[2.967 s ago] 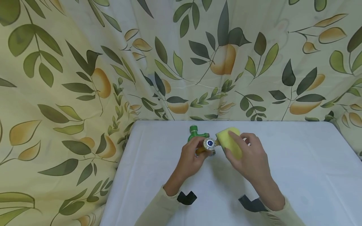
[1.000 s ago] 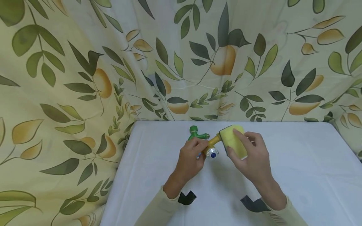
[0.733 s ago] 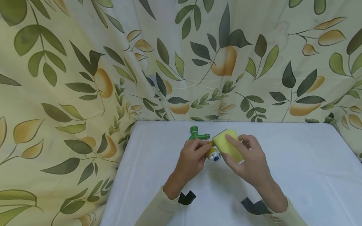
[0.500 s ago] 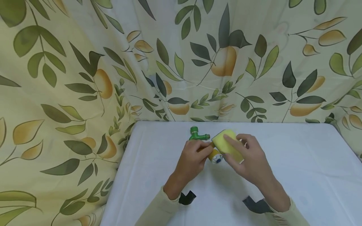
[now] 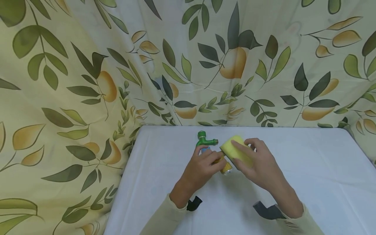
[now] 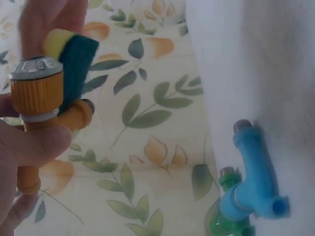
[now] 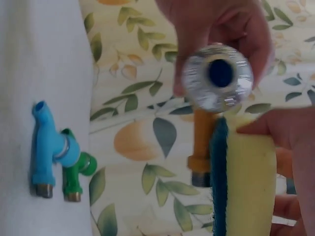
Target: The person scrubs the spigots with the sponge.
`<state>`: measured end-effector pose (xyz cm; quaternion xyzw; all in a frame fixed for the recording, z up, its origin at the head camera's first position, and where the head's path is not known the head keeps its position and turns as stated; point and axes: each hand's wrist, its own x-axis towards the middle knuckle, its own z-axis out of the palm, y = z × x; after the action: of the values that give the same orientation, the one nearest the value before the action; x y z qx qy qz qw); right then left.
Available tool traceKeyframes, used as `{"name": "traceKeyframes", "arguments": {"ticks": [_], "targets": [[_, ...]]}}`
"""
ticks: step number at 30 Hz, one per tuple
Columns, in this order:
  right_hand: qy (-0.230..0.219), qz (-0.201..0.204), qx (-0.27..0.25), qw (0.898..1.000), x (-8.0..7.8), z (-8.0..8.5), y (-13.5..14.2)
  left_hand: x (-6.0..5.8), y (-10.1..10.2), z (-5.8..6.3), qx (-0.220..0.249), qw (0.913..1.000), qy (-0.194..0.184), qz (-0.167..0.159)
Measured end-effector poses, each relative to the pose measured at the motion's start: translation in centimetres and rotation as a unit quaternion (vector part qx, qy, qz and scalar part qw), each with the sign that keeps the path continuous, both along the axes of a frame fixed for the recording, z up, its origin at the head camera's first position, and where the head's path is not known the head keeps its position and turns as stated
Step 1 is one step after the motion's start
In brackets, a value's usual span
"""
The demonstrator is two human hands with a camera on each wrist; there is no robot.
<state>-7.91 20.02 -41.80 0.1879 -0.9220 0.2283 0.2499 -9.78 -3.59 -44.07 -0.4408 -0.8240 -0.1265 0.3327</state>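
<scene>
My left hand grips a yellow-orange tap above the table, fingers and thumb around its body. The tap has a silver knob with a blue centre and a dark metal end on its pipe. In my right hand is a yellow sponge with a dark green scouring side, pinched between thumb and fingers. That scouring side faces the tap and appears to touch its pipe in the right wrist view. In the head view the left fingers hide most of the tap.
Beyond my left hand, a green tap lies on the white-covered table. Beside it lies a blue tap, mostly hidden by the hand in the head view. A leaf-patterned curtain hangs behind the table.
The left hand has turned the tap, so its knob has swung down and toward the front right. The sponge has shifted left and slightly down along the pipe, still held by the right hand.
</scene>
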Motion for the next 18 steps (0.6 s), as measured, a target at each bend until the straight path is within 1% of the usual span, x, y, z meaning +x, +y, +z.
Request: {"name": "traceKeyframes", "arguments": {"ticks": [4,6,8,10,11,13,14,15,16,17,18], "targets": [[-0.015,-0.018,-0.002,1.0,-0.1,0.1,0.0,0.2,0.1,0.2,-0.029,0.9994,0.018,-0.01],[-0.027,-0.019,-0.002,0.999,-0.1,0.1,0.0,0.2,0.2,0.2,-0.035,0.9991,0.022,-0.01],[-0.04,-0.019,-0.005,0.999,-0.1,0.2,0.0,0.2,0.2,0.2,-0.029,0.9992,0.027,-0.008],[-0.049,-0.029,-0.02,0.998,0.0,0.1,0.1,0.0,0.1,0.1,-0.006,0.9998,0.019,-0.006],[-0.05,-0.04,-0.033,0.997,0.0,0.1,0.1,-0.1,0.1,-0.1,0.015,0.9998,0.009,-0.007],[-0.049,-0.062,-0.069,0.994,0.2,0.0,0.2,-0.3,0.0,-0.3,0.072,0.9967,-0.034,-0.015],[-0.051,-0.066,-0.096,0.992,0.3,0.0,0.2,-0.4,-0.1,-0.5,0.106,0.9921,-0.063,-0.024],[-0.053,-0.064,-0.123,0.989,0.4,0.0,0.3,-0.5,-0.2,-0.6,0.143,0.9842,-0.099,-0.036],[-0.053,-0.06,-0.145,0.986,0.5,0.0,0.3,-0.6,-0.3,-0.7,0.179,0.973,-0.137,-0.05],[-0.053,-0.057,-0.164,0.983,0.5,0.0,0.4,-0.7,-0.3,-0.7,0.213,0.9588,-0.177,-0.064],[-0.053,-0.052,-0.18,0.981,0.6,0.0,0.4,-0.7,-0.4,-0.8,0.243,0.9421,-0.218,-0.075]]}}
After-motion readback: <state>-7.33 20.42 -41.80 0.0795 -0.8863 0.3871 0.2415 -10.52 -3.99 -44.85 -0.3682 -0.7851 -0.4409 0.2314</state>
